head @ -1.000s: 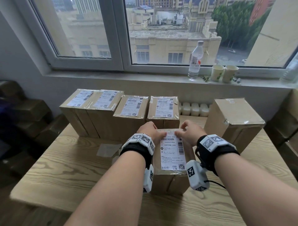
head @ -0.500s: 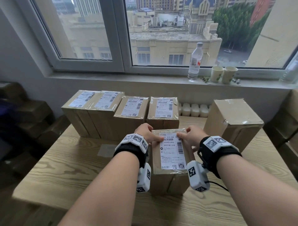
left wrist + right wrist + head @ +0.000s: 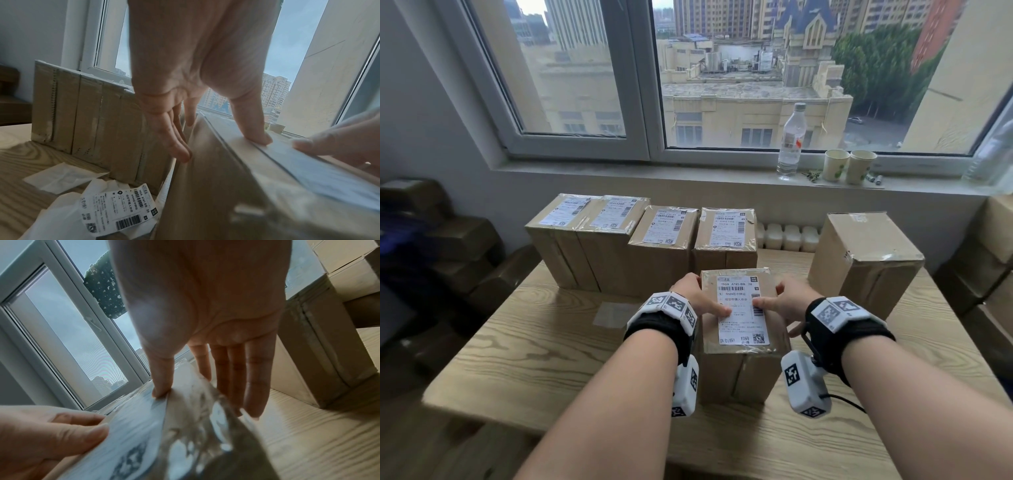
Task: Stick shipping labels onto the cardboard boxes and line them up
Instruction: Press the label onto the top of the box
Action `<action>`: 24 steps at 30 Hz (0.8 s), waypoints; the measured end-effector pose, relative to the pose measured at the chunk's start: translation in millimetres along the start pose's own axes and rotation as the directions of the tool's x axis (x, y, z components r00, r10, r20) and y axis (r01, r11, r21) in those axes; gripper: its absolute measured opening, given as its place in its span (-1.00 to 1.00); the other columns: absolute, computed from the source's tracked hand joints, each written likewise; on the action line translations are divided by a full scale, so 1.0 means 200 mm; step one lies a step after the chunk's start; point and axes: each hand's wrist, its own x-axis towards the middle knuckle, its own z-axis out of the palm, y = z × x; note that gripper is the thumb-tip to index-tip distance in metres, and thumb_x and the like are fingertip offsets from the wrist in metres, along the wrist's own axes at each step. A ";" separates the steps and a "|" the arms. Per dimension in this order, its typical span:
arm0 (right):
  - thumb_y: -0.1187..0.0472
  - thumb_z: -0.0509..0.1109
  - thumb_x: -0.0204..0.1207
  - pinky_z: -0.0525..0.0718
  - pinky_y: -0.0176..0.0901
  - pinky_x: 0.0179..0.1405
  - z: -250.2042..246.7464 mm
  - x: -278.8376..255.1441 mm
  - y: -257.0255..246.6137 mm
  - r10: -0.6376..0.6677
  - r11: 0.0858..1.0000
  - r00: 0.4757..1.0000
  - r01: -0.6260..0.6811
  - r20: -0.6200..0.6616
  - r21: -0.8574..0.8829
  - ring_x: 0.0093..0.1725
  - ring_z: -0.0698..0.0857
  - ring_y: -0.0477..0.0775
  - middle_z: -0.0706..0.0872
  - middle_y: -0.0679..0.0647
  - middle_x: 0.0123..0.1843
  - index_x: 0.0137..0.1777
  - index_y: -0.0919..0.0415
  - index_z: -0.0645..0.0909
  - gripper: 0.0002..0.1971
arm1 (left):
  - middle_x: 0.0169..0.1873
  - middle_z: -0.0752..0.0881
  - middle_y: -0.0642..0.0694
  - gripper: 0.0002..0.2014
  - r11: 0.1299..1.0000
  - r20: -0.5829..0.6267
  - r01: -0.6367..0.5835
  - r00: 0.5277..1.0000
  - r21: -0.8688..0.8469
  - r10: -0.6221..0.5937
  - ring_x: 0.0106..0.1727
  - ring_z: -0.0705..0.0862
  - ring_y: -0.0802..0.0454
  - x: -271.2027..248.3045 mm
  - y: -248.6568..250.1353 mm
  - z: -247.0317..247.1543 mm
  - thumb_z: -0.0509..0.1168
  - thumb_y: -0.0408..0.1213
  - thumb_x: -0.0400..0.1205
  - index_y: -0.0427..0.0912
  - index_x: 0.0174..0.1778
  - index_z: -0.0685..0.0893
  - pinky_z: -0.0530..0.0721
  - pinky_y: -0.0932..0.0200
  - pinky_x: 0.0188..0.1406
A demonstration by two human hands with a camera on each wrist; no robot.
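Both hands sit on the front box (image 3: 739,346) in the middle of the bench (image 3: 551,346). The left hand (image 3: 693,296) and the right hand (image 3: 789,301) each press a thumb flat on the shipping label (image 3: 743,313); the straight fingers lie down the box sides, each grip spread, not clamped. Four labelled boxes (image 3: 640,240) stand in a row just behind. An unlabelled box (image 3: 866,253) stands to the right, with bare bench between.

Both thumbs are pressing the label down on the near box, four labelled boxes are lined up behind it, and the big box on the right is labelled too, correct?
Not quite: the big box on the right has no label, as the head view shows. The rest holds.
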 end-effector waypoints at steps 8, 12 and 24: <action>-0.10 0.45 0.49 0.81 0.14 -0.06 0.03 -0.08 0.07 0.027 0.999 0.997 -0.028 0.069 0.016 -0.08 0.82 0.20 0.81 0.15 -0.04 0.10 0.20 0.65 -0.62 | 0.07 0.75 0.00 -0.37 0.998 0.076 0.060 0.995 0.017 -0.061 0.10 0.73 -0.03 -0.12 -0.05 0.04 0.70 -0.10 0.19 -0.09 0.11 0.57 0.76 -0.10 0.09; -0.11 0.52 0.42 0.81 0.10 -0.07 0.05 -0.11 0.07 0.024 0.999 0.996 -0.027 0.082 0.029 -0.07 0.80 0.18 0.80 0.14 0.00 0.16 0.15 0.66 -0.57 | 0.00 0.81 0.03 -0.34 0.996 0.116 0.027 0.993 0.080 -0.036 0.06 0.76 0.02 -0.18 -0.06 0.04 0.71 -0.07 0.12 -0.05 0.14 0.71 0.75 -0.07 0.10; -0.22 0.51 0.37 0.77 0.03 0.00 -0.20 -0.20 0.21 0.060 0.997 0.991 -0.053 -0.122 0.062 -0.14 0.76 0.14 0.77 0.13 -0.12 -0.13 0.18 0.63 -0.57 | -0.02 0.82 -0.03 -0.58 0.996 0.216 -0.064 0.973 -0.066 0.077 0.00 0.79 0.05 -0.26 0.18 0.09 0.60 -0.18 0.40 -0.11 0.16 0.72 0.81 0.12 -0.16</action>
